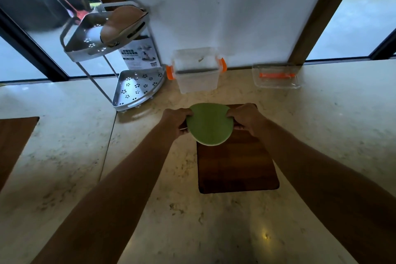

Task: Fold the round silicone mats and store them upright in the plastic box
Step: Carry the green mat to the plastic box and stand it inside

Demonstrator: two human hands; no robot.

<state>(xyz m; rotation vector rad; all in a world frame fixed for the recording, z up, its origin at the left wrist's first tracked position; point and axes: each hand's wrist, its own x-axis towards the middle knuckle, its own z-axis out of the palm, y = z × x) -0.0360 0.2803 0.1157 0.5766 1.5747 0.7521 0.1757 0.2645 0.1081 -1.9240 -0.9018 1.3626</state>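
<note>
A round green silicone mat (209, 124) is held up above the far end of a dark wooden board (236, 167). My left hand (174, 121) pinches its left edge and my right hand (246, 119) pinches its right edge. A thin pale edge shows under the mat by my left fingers; I cannot tell what it belongs to. The clear plastic box (197, 78) with orange clips stands open against the wall, just beyond the mat. Its clear lid (276, 77) with an orange strip lies to the right.
A grey two-tier corner rack (137, 88) stands at the back left, with a brown rounded object (122, 23) on its top shelf. The marble counter (150, 188) spreads all around. Another wooden board (15, 139) lies at the left edge.
</note>
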